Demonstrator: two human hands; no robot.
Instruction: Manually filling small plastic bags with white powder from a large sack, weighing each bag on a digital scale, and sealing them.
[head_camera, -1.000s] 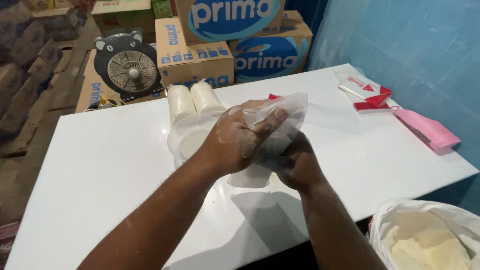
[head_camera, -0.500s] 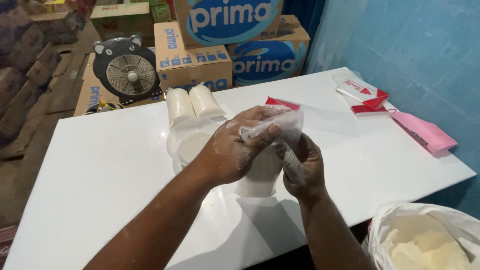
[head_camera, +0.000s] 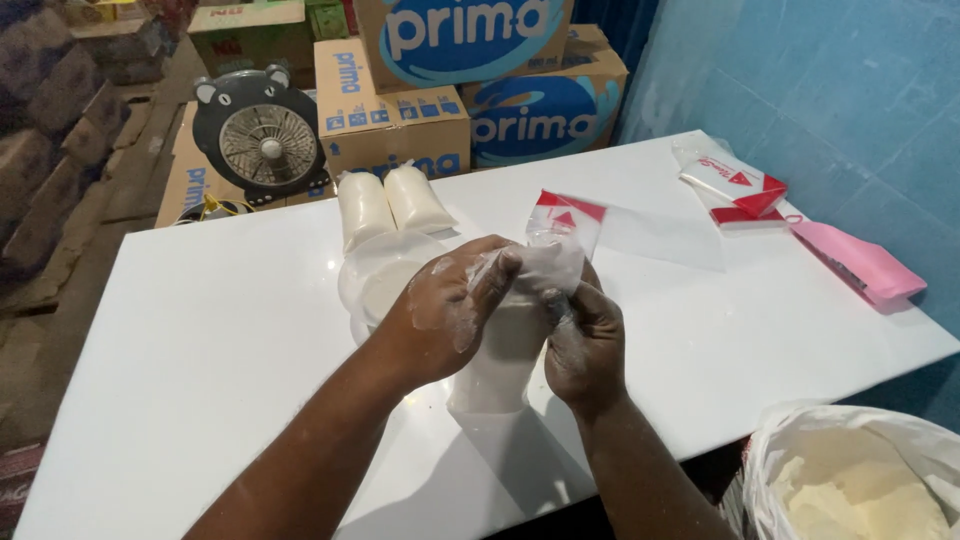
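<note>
Bag top twisted tighter since before, left hand (head_camera: 445, 315) and right hand (head_camera: 585, 340) fingers grasping flour bag (head_camera: 505, 365), bare table (head_camera: 200, 340) leftward.

bare forearms, no sleeves; white powder dusting left hand (head_camera: 445, 320)

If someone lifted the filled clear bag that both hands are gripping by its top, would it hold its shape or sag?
The filled clear bag would probably sag: its thin film bulges around loose white powder. It likely feels heavy for its size, being packed full below the twisted neck. The left hand and right hand look dusted, so the film may be slippery.
</note>
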